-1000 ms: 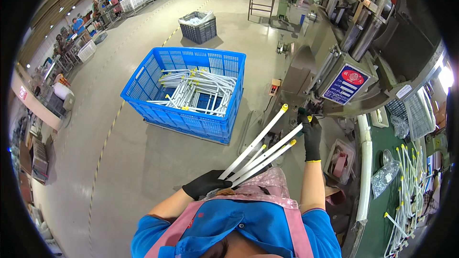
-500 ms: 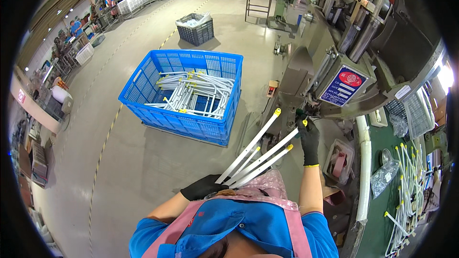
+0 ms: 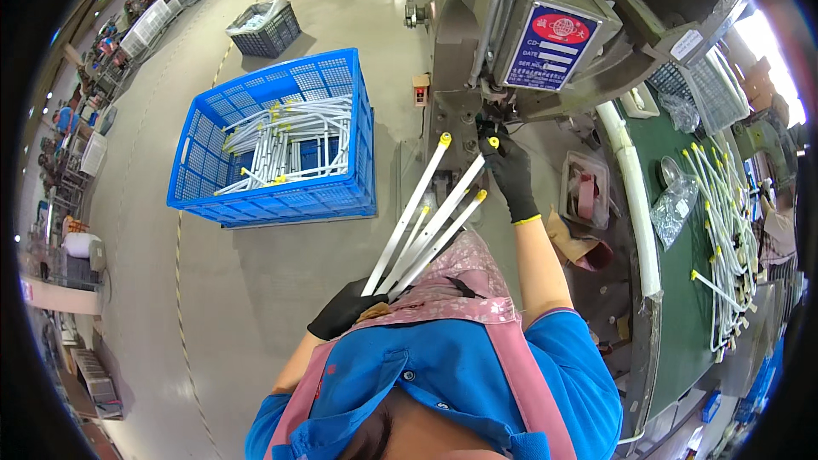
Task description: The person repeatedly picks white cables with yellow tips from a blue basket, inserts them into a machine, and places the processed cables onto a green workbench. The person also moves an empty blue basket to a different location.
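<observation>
Seemingly for steadiness, our black-gloved left hand [image 3: 339,311] grips white metal-looking tubes [image 3: 407,215], our black-gloved right hand [image 3: 509,172] a round yellow cap [image 3: 493,143].

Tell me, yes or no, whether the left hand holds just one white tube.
No, several white tubes with yellow ends fan out together from the black-gloved left hand.

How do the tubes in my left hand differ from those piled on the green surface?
The held tubes are only a few; the piled tubes are many. The held tubes fan out from the left hand; the piled tubes lie jumbled on the green surface. Both groups are white and yellow-tipped.
</observation>
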A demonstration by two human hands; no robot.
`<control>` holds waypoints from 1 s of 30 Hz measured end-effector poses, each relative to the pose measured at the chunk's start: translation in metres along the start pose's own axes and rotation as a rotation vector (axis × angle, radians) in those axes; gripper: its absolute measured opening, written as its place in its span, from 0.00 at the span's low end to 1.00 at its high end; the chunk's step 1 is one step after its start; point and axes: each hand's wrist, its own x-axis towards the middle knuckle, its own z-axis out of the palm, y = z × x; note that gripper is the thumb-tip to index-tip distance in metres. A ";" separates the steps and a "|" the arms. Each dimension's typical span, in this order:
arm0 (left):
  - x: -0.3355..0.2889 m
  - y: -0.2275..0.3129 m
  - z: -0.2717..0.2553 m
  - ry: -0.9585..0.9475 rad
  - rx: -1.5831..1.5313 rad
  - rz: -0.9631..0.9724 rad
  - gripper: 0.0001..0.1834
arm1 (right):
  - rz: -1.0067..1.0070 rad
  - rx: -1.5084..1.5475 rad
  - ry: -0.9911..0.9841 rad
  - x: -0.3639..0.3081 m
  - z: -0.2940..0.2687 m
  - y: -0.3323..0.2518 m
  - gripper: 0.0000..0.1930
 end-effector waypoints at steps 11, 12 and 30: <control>-0.007 0.010 0.001 0.058 0.011 -0.072 0.16 | -0.067 0.057 0.038 0.012 0.006 -0.009 0.16; -0.006 0.010 0.002 0.055 0.035 -0.067 0.16 | -0.064 0.023 0.045 0.012 0.005 -0.008 0.16; -0.020 0.033 -0.007 -0.045 0.218 -0.046 0.19 | 0.032 0.146 -0.181 -0.004 0.001 0.016 0.15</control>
